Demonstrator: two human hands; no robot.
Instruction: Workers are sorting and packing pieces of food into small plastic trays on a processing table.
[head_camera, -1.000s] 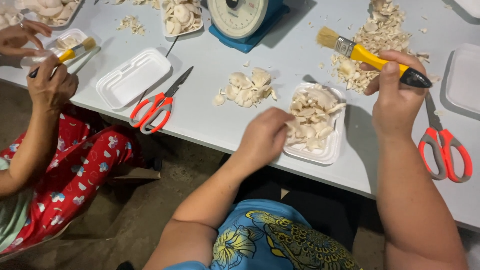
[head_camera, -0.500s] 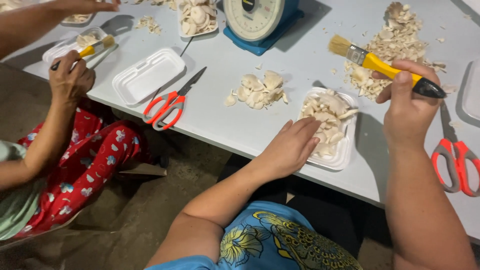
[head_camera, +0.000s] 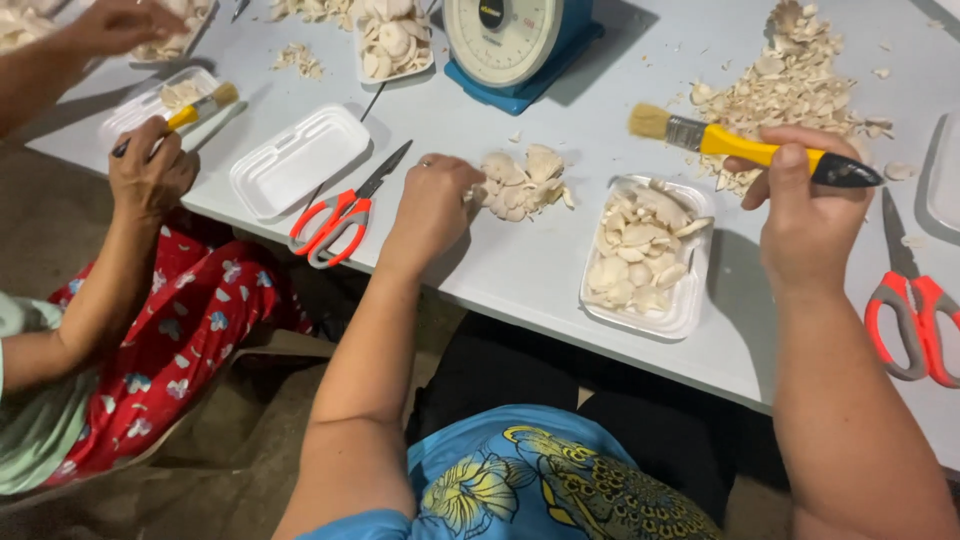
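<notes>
My left hand (head_camera: 435, 203) rests on the grey table (head_camera: 520, 270) with its fingers on a small heap of pale mushrooms (head_camera: 525, 182). My right hand (head_camera: 805, 215) grips a yellow-handled paintbrush (head_camera: 745, 150), held level above the table with the bristles pointing left. Between my hands sits a white foam tray (head_camera: 690, 300) filled with mushroom pieces (head_camera: 640, 245). A bigger pile of mushroom pieces (head_camera: 795, 85) lies beyond the brush.
Red-handled scissors (head_camera: 340, 215) lie left of my left hand, another pair (head_camera: 915, 315) at the far right. An empty foam tray (head_camera: 298, 160) and a blue scale (head_camera: 515, 45) stand further back. A co-worker's hand (head_camera: 150, 175) at left holds a second brush (head_camera: 190, 112).
My left hand has moved left from the filled foam tray to the loose mushroom heap. The brush in my right hand has stayed level. The camera view has shifted right.
</notes>
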